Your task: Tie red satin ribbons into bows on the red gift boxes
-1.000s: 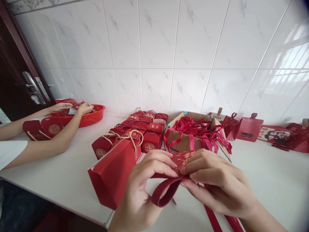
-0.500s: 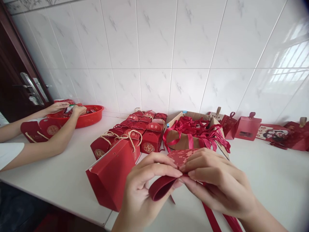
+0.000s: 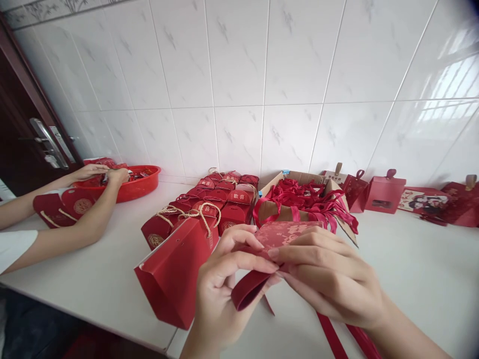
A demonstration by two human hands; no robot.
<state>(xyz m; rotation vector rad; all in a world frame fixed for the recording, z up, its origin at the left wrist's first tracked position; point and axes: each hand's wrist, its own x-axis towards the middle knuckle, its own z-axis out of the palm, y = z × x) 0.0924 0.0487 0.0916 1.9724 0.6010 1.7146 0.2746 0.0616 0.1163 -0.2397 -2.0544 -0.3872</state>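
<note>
White wall tiles point(image 3: 239, 55) with grey veining back the scene, a dark door point(image 3: 18, 94) at far left; a pale surface point(image 3: 415, 284) carries the objects. Foreground, centre: a dark red band point(image 3: 242, 288), bent into a loop, is raised above the surface between my two hands. My left grip point(image 3: 220, 294) is closed to a pinch, fingertips above and thumb below, at the base of the loop, which bulges toward me. My right grip point(image 3: 333, 276) is likewise closed, its fingertips pressed on the band just beside the left ones. A floral-patterned red panel point(image 3: 286, 232) shows beyond my fingers; how it joins the band is hidden. Red ribbon tails point(image 3: 331, 334) hang below my right grip. Left of my hands: a plain red box point(image 3: 172, 274), standing tilted in view. Behind it: packed red boxes point(image 3: 213, 192) with cord ties. Right of these: a cardboard carton point(image 3: 306, 177) heaped with red ribbons point(image 3: 307, 195). Far right: a row of red gift boxes point(image 3: 385, 192) near the wall. Far left: a co-worker's hands point(image 3: 119, 175) at a red basin point(image 3: 144, 188).
</note>
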